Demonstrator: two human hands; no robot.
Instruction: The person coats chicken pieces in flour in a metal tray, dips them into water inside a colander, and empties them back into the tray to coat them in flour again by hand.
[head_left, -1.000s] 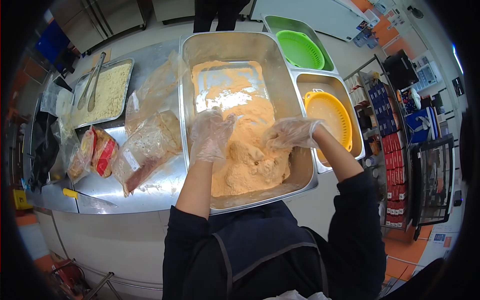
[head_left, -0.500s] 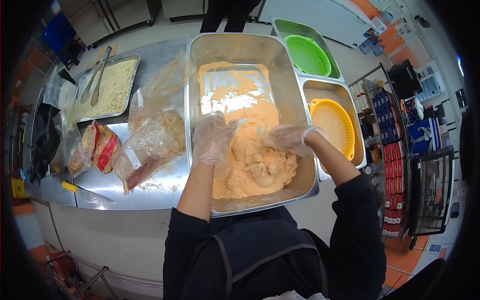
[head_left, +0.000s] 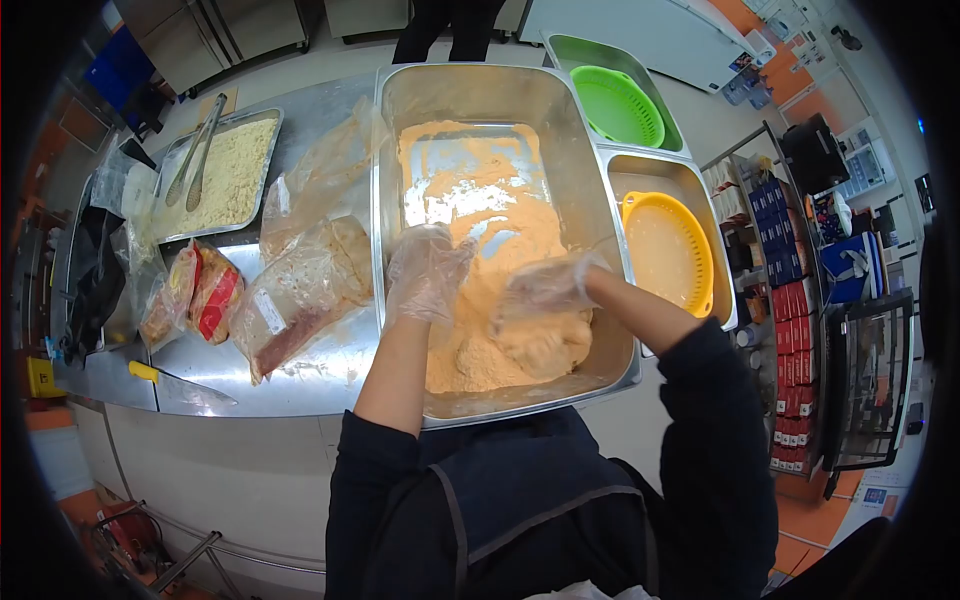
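A deep metal pan [head_left: 585, 150] holds orange-tinted flour [head_left: 520, 235], with flour-coated lumps [head_left: 550, 345] heaped at its near end. My left hand [head_left: 425, 272], in a clear plastic glove, is at the pan's left side beside the heap, its fingers apart with nothing visible in them. My right hand [head_left: 545, 287], gloved too, is just above the coated lumps, touching or nearly touching them. Motion smears its fingers, and their grip cannot be made out.
Left on the metal table [head_left: 325, 385] are a tray of pale crumbs [head_left: 235, 175] with tongs [head_left: 205, 155], bagged meat [head_left: 305, 300], packaged food [head_left: 213, 300] and a knife [head_left: 190, 388]. Green [head_left: 617, 107] and yellow baskets [head_left: 668, 250] sit in pans at right. A person [head_left: 450, 30] stands beyond.
My right hand has moved left and toward me over the lumps. My left hand stays at about the same place. The flour and lumps under my right hand have shifted.
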